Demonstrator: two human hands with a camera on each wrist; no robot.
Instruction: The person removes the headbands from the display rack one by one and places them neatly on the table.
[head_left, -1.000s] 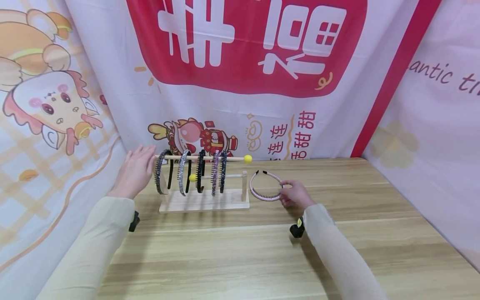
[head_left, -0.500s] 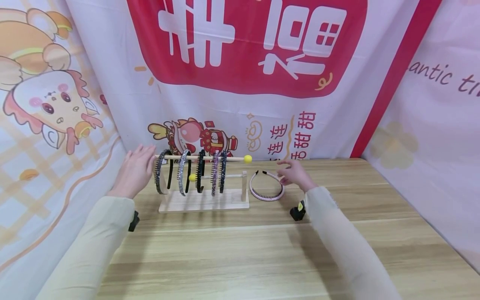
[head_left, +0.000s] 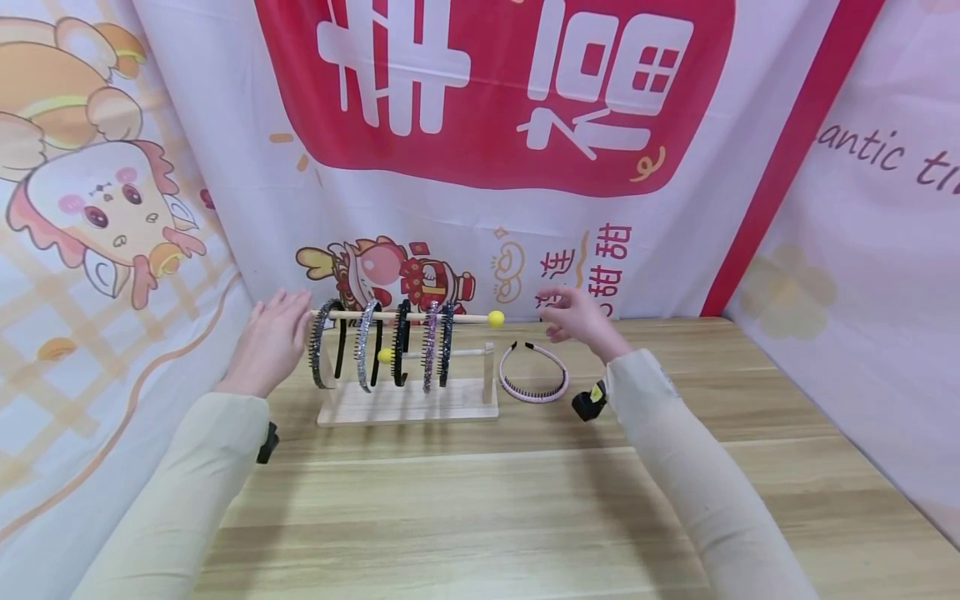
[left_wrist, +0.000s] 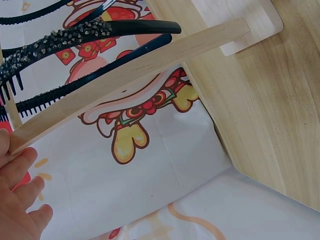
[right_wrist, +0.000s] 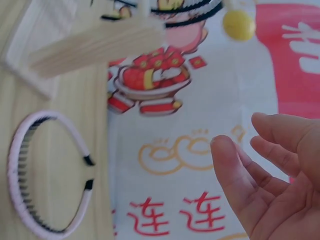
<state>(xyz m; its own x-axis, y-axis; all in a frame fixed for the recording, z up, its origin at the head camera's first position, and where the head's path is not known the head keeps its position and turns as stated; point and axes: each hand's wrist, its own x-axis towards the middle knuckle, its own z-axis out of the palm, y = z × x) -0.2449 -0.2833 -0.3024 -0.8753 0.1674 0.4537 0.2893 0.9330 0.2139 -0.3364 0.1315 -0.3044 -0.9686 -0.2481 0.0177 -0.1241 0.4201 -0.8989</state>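
Observation:
My left hand (head_left: pixel 273 342) rests with extended fingers at the top of the left post (left_wrist: pixel 150 65) of a wooden display stand (head_left: pixel 408 410). Several toothed headbands hang on the stand's upper rod: a dark rhinestone one (head_left: pixel 317 346) nearest that hand, then a silver one (head_left: pixel 363 346), a black one (head_left: pixel 399 354), a purple one (head_left: pixel 430 350) and a dark blue one (head_left: pixel 447 342). A pink headband (head_left: pixel 534 398) lies on the table right of the stand, its ends pointing back. Beyond it, in the air, my right hand (head_left: pixel 581 321) has loosely spread fingers and holds nothing.
The upper rod ends in a yellow ball (head_left: pixel 496 318) on the right; a lower rod carries another yellow ball (head_left: pixel 386 356). A printed curtain (head_left: pixel 480 208) hangs behind the wood-grain table (head_left: pixel 480 517), with more printed cloth on both sides.
My right hand has let go of the pink headband, which stays on the table, then risen and moved back and slightly left. The left hand has kept its place on the stand.

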